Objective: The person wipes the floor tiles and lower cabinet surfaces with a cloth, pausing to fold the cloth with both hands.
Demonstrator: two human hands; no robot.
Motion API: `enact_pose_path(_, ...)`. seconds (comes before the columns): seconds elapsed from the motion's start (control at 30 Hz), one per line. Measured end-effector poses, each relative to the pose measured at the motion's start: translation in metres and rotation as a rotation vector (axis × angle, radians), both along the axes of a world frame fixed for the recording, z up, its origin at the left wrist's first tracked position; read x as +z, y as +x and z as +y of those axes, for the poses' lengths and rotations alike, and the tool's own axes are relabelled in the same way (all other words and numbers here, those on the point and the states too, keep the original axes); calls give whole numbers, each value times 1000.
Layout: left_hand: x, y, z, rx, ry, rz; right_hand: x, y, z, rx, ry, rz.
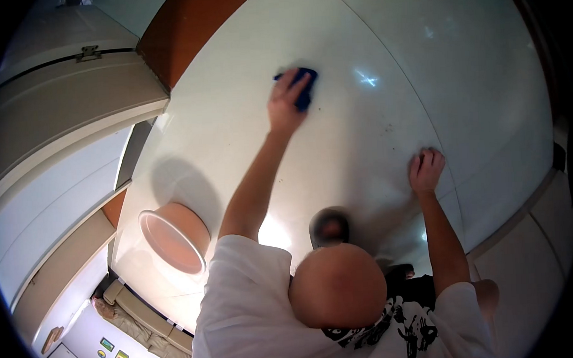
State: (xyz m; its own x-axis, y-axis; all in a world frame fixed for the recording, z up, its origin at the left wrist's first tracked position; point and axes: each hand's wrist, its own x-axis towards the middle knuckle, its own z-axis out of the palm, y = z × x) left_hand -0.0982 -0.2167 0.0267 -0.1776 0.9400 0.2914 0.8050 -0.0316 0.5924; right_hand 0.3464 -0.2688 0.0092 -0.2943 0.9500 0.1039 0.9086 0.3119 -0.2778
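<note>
My left hand (288,103) is pressed down on a dark blue cloth (305,90), which lies on the pale glossy floor (232,117). Its fingers are bent over the cloth and partly cover it. Over to the right, my right hand (427,171) rests on the floor beside a thin curved tile seam. Its fingers are bent and slightly apart, with nothing visible in them. Small dark specks (388,130) lie on the floor between the two hands.
A pink plastic basin (179,237) stands on the floor at left. My bare knee (337,287) and a dark shoe (329,228) are low in the middle. A cabinet (72,99) edges the left side, and a beige sofa (139,313) shows at lower left.
</note>
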Motion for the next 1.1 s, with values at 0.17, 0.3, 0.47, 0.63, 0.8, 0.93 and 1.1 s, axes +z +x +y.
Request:
enact_pose_path(0.17, 18, 88, -36, -175, -76, -73, -2, -1, 0, 15, 42, 16)
enact_pose_path(0.3, 18, 94, -47, -186, -125, -194, -6, 3, 0, -11, 3, 31)
enact_pose_path(0.47, -3, -2, -28, 128, 94, 34, 1, 2, -3, -12, 8, 69)
enact_pose_path(0.63, -7, -117, 26, 518, 99, 61, -1, 4, -4, -2, 22, 23)
enact_pose_path(0.8, -12, -91, 60, 344, 94, -14, 5, 1, -2, -5, 11, 60)
enact_pose_path(0.93, -5, 15, 51, -84, 102, -52, -3, 0, -5, -25, -2, 55)
enact_pose_path(1.1, 6, 150, -21, -416, -54, -161, -7, 1, -7, -4, 40, 24)
